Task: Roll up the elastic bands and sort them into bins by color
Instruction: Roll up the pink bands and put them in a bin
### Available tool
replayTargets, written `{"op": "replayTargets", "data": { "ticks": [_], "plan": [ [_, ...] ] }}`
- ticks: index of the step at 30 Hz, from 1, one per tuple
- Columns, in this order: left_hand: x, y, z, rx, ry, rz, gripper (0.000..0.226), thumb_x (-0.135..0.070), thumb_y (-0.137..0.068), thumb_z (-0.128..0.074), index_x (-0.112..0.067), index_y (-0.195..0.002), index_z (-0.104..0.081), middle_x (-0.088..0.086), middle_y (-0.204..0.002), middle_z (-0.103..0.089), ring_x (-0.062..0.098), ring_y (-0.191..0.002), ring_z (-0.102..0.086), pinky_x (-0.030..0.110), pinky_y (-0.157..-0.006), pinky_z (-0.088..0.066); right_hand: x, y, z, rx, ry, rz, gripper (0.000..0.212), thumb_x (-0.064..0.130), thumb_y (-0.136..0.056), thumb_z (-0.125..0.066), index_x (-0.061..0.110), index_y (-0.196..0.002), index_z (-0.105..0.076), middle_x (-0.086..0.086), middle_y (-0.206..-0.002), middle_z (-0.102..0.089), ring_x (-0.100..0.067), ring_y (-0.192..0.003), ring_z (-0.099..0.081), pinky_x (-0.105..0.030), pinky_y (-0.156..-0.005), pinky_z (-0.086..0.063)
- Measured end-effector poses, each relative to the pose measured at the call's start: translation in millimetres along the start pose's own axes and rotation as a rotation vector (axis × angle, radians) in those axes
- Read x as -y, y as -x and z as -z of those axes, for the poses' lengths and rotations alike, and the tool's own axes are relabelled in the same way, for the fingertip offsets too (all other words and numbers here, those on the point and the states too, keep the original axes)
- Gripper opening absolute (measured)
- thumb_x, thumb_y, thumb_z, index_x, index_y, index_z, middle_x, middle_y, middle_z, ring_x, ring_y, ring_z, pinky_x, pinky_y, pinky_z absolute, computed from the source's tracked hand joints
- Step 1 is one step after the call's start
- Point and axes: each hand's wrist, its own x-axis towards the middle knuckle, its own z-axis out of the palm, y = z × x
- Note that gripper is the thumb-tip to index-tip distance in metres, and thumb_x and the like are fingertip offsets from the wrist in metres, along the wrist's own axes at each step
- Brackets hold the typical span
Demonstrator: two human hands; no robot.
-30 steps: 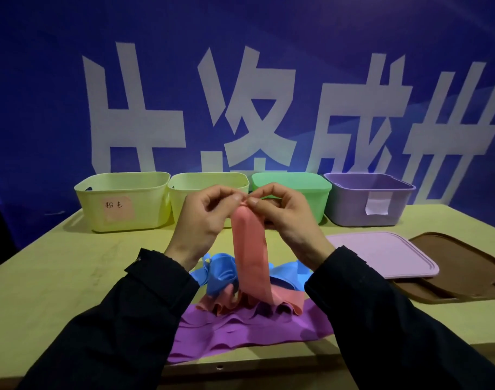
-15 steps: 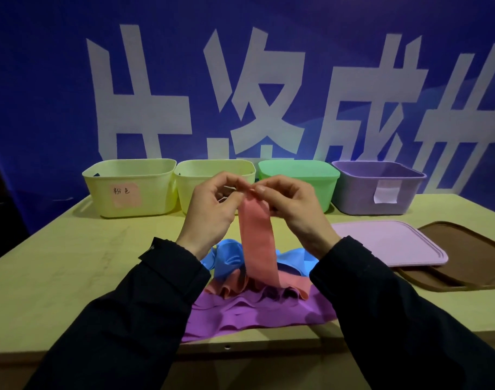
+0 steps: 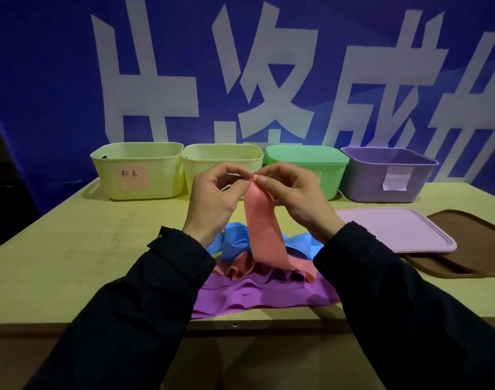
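Pink band (image 3: 264,229) pinched between both hands

Your hands, the left hand (image 3: 212,198) and right hand (image 3: 294,195), cover the top end of the salmon-pink elastic band (image 3: 264,232), so you cannot tell whether any of it is rolled yet. They also block the front of the second pale yellow plastic bin (image 3: 204,164) and part of the green plastic bin (image 3: 325,164). The blue elastic bands (image 3: 235,244) and the purple elastic band (image 3: 254,294) run under your dark sleeves (image 3: 156,291). The lilac lid (image 3: 395,229) hides much of the brown lid (image 3: 471,237), which the right edge cuts off. The purple bin's (image 3: 367,175) white label (image 3: 396,179) shows no readable writing.
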Motion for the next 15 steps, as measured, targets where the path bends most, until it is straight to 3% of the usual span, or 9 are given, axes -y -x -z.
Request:
{"op": "replayTargets", "data": {
  "ticks": [4,6,9,12,15],
  "plan": [
    [-0.5,1.9,6.4,0.034,0.010,-0.016,0.005,-0.009,-0.086,-0.068,-0.012,-0.088,-0.072,0.002,-0.091,-0.073,0.019,-0.091,-0.068,0.032,-0.080,-0.056,-0.8,-2.9,1.5,0.026,-0.039,0.018,0.007,0.005,-0.091,-0.071,0.001,-0.097,-0.072,-0.006,-0.081,-0.074,-0.010,-0.074,-0.066,-0.022,-0.066,-0.053],
    [1.2,2.5,6.9,0.009,0.025,0.014,0.006,-0.008,-0.089,-0.072,-0.013,-0.093,-0.071,0.002,-0.093,-0.074,0.018,-0.089,-0.069,0.032,-0.078,-0.056,-0.7,-3.1,1.1,0.024,-0.045,0.042,0.006,0.002,-0.092,-0.068,0.001,-0.097,-0.071,-0.004,-0.084,-0.076,-0.010,-0.076,-0.068,-0.022,-0.067,-0.053],
    [3.4,0.4,8.6,0.021,0.007,0.036,0.011,-0.009,-0.090,-0.072,-0.014,-0.100,-0.069,0.003,-0.097,-0.074,0.024,-0.091,-0.070,0.044,-0.082,-0.061,-1.4,-3.5,-0.4,0.015,-0.010,0.079,0.008,-0.001,-0.094,-0.065,-0.001,-0.101,-0.070,-0.017,-0.095,-0.076,-0.015,-0.081,-0.069,-0.025,-0.071,-0.055],
    [0.4,0.4,9.2,0.025,-0.001,0.022,0.013,0.003,-0.091,-0.068,-0.010,-0.094,-0.068,-0.002,-0.087,-0.071,0.017,-0.085,-0.068,0.036,-0.077,-0.060,-2.7,-3.6,-0.7,0.029,0.042,0.089,0.009,0.000,-0.093,-0.067,0.004,-0.100,-0.070,-0.013,-0.094,-0.074,-0.014,-0.084,-0.067,-0.027,-0.074,-0.053],
    [-0.8,1.3,8.5,0.012,-0.014,0.014,0.013,0.004,-0.091,-0.067,-0.009,-0.092,-0.068,0.010,-0.090,-0.071,0.019,-0.085,-0.068,0.041,-0.080,-0.058,-2.0,-2.3,-1.1,0.039,0.011,0.013,0.010,0.011,-0.093,-0.069,0.011,-0.103,-0.070,-0.014,-0.097,-0.074,-0.014,-0.086,-0.066,-0.030,-0.075,-0.052]
  ]
}}
